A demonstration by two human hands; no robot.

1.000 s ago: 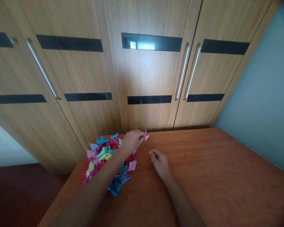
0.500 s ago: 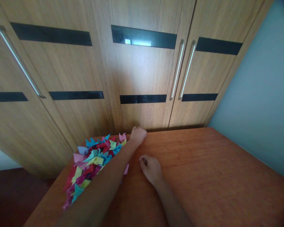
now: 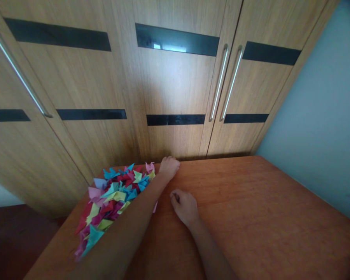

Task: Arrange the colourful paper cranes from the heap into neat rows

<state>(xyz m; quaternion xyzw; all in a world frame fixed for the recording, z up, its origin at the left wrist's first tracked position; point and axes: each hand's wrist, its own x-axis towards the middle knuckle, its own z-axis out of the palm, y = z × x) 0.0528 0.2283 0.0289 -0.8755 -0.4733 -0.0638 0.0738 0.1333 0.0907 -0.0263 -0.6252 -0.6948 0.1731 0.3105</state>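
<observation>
The paper pile (image 3: 116, 196), a heap of small folded pieces in blue, turquoise, pink, red, purple and pale yellow, lies on the wooden table (image 3: 245, 210). The left hand (image 3: 169, 167) is just past the pile's far right corner, knuckles up and fingers bent down; whether they are closed on anything I cannot tell, as the back of the hand hides them. The left forearm crosses in front of the pile's near right side, covering part of it. A pink folded piece (image 3: 149, 167) stands at the pile's far right edge, near that hand, and a turquoise folded piece (image 3: 93, 238) lies at its near end (slightly blurred, like the paper around it). To the right of the pile, the right hand (image 3: 185, 207) is curled into a loose fist, with nothing visible in it. Behind the pile rises a wooden cabinet (image 3: 175, 85) with dark strips and metal handles.
</observation>
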